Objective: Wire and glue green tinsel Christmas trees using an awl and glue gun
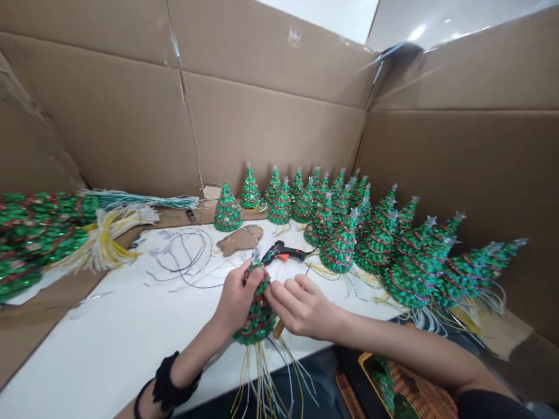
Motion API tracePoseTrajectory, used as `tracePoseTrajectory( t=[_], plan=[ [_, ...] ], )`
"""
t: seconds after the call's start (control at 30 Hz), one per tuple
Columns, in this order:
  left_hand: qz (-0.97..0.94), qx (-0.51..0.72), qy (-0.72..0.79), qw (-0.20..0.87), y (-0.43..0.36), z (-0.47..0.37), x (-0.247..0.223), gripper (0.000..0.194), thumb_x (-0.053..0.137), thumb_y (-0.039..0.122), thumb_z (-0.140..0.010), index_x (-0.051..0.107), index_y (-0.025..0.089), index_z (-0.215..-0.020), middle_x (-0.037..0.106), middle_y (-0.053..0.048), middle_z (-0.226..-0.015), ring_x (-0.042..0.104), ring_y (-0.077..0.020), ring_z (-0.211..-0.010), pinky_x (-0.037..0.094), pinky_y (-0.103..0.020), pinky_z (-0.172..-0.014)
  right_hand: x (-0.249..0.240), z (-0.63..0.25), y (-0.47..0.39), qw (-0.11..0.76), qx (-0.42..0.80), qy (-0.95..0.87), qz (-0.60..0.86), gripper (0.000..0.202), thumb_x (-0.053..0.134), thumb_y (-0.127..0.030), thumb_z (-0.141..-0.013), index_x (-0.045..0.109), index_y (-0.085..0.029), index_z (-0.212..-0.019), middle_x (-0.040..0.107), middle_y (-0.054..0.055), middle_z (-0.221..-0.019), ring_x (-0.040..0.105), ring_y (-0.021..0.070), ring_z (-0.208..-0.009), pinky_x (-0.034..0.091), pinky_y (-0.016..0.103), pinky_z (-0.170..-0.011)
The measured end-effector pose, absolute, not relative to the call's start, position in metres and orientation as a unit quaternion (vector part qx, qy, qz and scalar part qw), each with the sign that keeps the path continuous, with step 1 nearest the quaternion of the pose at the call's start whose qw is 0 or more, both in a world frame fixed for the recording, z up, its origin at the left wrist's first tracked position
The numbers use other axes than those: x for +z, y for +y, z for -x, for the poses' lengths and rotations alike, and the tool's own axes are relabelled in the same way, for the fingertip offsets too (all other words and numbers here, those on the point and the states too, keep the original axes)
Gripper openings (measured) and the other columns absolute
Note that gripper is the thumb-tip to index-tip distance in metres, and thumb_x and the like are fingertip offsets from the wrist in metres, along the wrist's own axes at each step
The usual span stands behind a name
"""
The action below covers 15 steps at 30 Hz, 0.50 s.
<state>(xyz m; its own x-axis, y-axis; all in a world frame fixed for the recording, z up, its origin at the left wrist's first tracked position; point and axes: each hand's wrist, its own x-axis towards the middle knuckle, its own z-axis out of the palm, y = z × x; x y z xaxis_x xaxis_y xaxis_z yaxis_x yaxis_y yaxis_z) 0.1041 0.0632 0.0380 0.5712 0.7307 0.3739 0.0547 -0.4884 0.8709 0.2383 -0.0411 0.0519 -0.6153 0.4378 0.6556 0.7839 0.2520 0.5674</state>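
Observation:
My left hand point(236, 299) is wrapped round the upper part of a small green tinsel Christmas tree point(257, 329), which has red garland and a silver star on top. White and yellow wires hang from its base over the table's front edge. Against the tree's right side, my right hand point(301, 308) is closed, its thumb and fingertips pinched at the garland. A tan, wooden-looking handle point(278, 329) sticks out below this hand and a thin dark tip shows above it; the rest of that tool is hidden in the palm. Just behind the hands lies a black glue gun point(285, 252) with an orange trigger.
Finished-looking trees with stars point(340, 244) stand crowded along the back and right. One tree without a star point(227, 209) is at the back, near a cardboard scrap point(241, 240). Loose wire point(187, 256), wire bundles point(107, 233) and more trees point(48, 238) lie left. Cardboard walls point(271, 110) surround the table.

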Motion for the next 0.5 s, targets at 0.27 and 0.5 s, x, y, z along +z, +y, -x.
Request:
tracePoseTrajectory(
  t=[0.27, 0.5],
  plan=[
    [-0.770, 0.365, 0.245, 0.463, 0.066, -0.104, 0.039, 0.048, 0.038, 0.062, -0.086, 0.054, 0.018, -0.073, 0.058, -0.002, -0.067, 0.054, -0.0207, -0.066, 0.043, -0.034, -0.067, 0.063, -0.247, -0.031, 0.141, -0.492, -0.797, 0.321, 0.027, 0.039, -0.009, -0.092, 0.065, -0.009, -0.084, 0.061, 0.007, -0.078, 0.050, 0.0153, -0.061, 0.031, 0.032, -0.063],
    [-0.770, 0.380, 0.253, 0.445, 0.067, -0.105, 0.038, 0.044, 0.040, 0.059, -0.086, 0.053, 0.019, -0.071, 0.055, 0.000, -0.065, 0.051, -0.0193, -0.065, 0.041, -0.033, -0.066, 0.059, -0.250, -0.029, 0.155, -0.482, -0.793, 0.338, 0.025, 0.039, -0.010, -0.093, 0.063, -0.007, -0.089, 0.058, 0.005, -0.074, 0.049, 0.0148, -0.060, 0.029, 0.032, -0.060]
  ],
)
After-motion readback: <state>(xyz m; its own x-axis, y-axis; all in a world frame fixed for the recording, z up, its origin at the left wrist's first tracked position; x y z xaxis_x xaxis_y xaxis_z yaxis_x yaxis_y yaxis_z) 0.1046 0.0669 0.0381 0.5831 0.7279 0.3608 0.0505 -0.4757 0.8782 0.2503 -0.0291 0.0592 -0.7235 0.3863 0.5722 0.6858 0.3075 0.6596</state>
